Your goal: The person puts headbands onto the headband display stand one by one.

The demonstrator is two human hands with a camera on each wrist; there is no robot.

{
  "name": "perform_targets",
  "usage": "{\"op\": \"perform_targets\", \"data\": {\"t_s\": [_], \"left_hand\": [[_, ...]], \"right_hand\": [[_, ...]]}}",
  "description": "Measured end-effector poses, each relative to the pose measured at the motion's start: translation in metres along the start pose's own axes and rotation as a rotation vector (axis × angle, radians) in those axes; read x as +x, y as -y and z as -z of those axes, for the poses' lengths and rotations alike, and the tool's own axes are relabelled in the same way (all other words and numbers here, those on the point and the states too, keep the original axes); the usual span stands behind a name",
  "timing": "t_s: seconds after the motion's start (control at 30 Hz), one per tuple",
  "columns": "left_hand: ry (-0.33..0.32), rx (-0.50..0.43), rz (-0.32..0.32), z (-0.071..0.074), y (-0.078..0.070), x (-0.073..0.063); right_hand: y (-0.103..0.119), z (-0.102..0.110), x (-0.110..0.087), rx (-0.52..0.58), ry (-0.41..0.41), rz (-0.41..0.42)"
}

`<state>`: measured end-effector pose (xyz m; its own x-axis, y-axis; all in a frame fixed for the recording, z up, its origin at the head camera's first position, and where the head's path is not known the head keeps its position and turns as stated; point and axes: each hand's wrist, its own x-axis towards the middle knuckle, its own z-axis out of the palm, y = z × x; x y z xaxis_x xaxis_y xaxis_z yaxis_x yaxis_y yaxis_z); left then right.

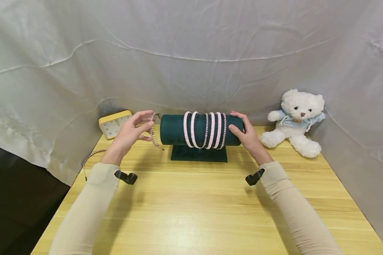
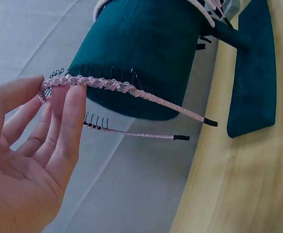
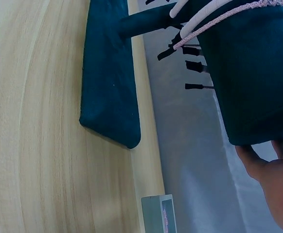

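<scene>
A dark green velvet headband stand (image 1: 172, 130) lies crosswise on its flat base (image 1: 199, 156). Several headbands (image 1: 194, 131), some padded pale pink and some beaded, circle its roll. My left hand (image 1: 126, 134) pinches a beaded pink headband (image 2: 107, 84) by its top, between thumb and fingers. That headband has thin black comb teeth and black tips, and its arms point toward the roll's left end. In the head view it appears just left of the roll. My right hand (image 1: 249, 136) grips the roll's right end, thumb in front; in the right wrist view only part of it shows.
A yellow-framed clock (image 1: 111, 124) stands at the back left, behind my left hand. Another braided headband (image 1: 92, 153) lies by the table's left edge. A white teddy bear (image 1: 301, 106) sits at the back right. A small grey box (image 3: 153, 213) stands near the table's back edge.
</scene>
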<state>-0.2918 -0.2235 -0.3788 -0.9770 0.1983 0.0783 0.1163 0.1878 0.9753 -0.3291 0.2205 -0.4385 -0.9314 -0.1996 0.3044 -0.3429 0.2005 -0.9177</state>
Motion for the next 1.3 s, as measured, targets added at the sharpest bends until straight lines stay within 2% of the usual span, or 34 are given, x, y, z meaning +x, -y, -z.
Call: {"op": "perform_targets", "data": {"t_s": [0.3, 0.5, 0.77, 0.9, 1.0, 1.13, 1.23, 1.3], "left_hand": [[0.004, -0.015, 0.024, -0.014, -0.001, 0.013], [0.008, -0.041, 0.030, -0.018, -0.002, 0.015], [0.042, -0.004, 0.040, -0.024, -0.004, 0.020], [0.040, 0.075, 0.027, -0.024, -0.004, 0.021], [0.022, 0.172, -0.040, -0.022, -0.001, 0.020], [-0.011, 0.284, -0.210, -0.019, 0.008, 0.021], [0.003, 0.319, -0.310, -0.019, 0.018, 0.023], [0.022, 0.313, -0.338, -0.020, 0.024, 0.025]], "right_hand": [[0.001, -0.001, 0.000, 0.001, 0.001, -0.005], [0.003, 0.000, -0.002, 0.006, 0.001, -0.005], [0.004, 0.000, -0.003, 0.020, 0.006, -0.017], [0.003, -0.001, -0.002, 0.017, 0.006, -0.017], [0.002, -0.001, -0.001, 0.014, 0.005, -0.014], [0.002, 0.000, 0.000, 0.014, 0.001, -0.011], [0.003, -0.001, -0.001, 0.013, -0.001, -0.010], [0.003, -0.001, -0.001, 0.013, 0.000, -0.013]]}}
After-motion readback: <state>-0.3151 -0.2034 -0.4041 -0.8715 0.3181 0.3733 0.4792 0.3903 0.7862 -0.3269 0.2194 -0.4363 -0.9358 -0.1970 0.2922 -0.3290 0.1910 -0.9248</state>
